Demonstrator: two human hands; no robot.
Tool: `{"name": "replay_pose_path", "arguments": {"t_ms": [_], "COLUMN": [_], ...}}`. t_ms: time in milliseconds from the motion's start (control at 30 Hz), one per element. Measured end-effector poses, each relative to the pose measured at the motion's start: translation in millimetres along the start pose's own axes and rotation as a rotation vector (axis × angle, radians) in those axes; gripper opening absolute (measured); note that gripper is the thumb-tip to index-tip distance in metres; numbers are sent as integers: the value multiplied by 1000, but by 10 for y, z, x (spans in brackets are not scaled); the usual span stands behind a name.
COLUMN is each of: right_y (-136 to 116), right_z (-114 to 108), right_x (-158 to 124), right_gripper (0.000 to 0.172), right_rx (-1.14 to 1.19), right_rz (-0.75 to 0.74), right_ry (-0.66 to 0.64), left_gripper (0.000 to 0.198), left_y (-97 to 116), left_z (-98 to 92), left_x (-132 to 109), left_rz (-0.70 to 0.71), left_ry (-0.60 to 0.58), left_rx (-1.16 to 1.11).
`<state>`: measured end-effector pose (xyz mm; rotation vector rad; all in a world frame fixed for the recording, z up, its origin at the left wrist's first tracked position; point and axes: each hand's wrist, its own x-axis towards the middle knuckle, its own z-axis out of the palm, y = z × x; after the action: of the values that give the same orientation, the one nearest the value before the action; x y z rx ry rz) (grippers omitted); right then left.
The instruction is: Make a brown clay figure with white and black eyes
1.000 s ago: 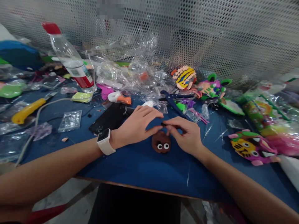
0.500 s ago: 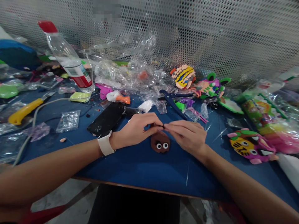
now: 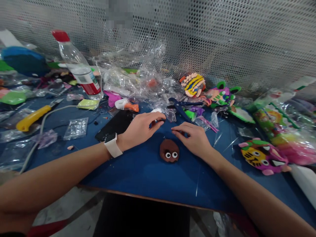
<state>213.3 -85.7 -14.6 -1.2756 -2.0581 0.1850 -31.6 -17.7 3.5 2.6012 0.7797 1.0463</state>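
On the blue table lies a brown clay face, a flat round piece with two white googly eyes. My left hand, with a white-banded watch on its wrist, is above and left of it. Its thumb and forefinger pinch a small dark bit, probably clay. My right hand is up and to the right of the face, fingertips closed together. Whatever those fingertips may hold is too small to make out. A gap separates the two hands, and neither touches the brown face.
A black phone lies beside my left hand. Behind are blue-handled pliers, crumpled plastic bags and a bottle. A yellow utility knife lies left. Another colourful clay face is at right.
My hands have come apart from their shared pinch above the brown face. The left moved slightly up and left with the dark bit; the right drew slightly right. The view shifted a little.
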Motion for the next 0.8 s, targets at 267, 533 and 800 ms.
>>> {"name": "replay_pose_path", "arguments": {"t_ms": [267, 533, 800], "right_y": [-14, -133, -258], "right_z": [-18, -6, 33], "right_x": [-3, -28, -60], "right_gripper": [16, 19, 5], "right_rx": [-216, 64, 174], "right_rz": [27, -10, -97], "right_ry": [29, 66, 158], "left_gripper": [22, 17, 15], "left_y": [9, 91, 90], "left_z": [16, 14, 27], "left_x": [-7, -45, -54], "left_rz": [53, 185, 431], "left_ry": [-36, -62, -61], "left_rx": [-75, -9, 75]}}
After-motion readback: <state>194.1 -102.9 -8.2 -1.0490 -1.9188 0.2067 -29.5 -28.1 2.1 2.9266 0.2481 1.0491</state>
